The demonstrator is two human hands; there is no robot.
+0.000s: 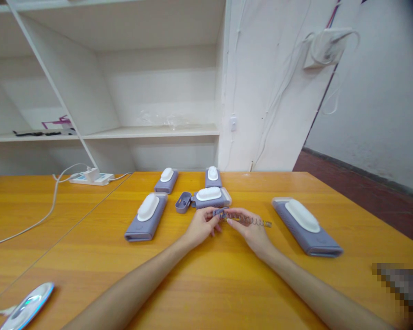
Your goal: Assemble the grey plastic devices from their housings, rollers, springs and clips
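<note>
My left hand (201, 224) pinches a small purple-grey plastic part (220, 212) between its fingers. From that part a thin coil spring (258, 222) runs out to the right, and my right hand (250, 229) has its fingers closed around it. Whether the spring is joined to the part is hidden by my fingers. Just beyond my hands lies a purple-grey case (211, 201) with a white oval piece on top. Left of it sits an oval purple-grey cup (183, 202), its hollow side up.
Similar cases with white ovals lie around: near left (147, 217), far left (166, 180), far middle (213, 178) and right (306, 224). A power strip (92, 178) with cables is at the back left. A lit round white device (30, 306) lies front left.
</note>
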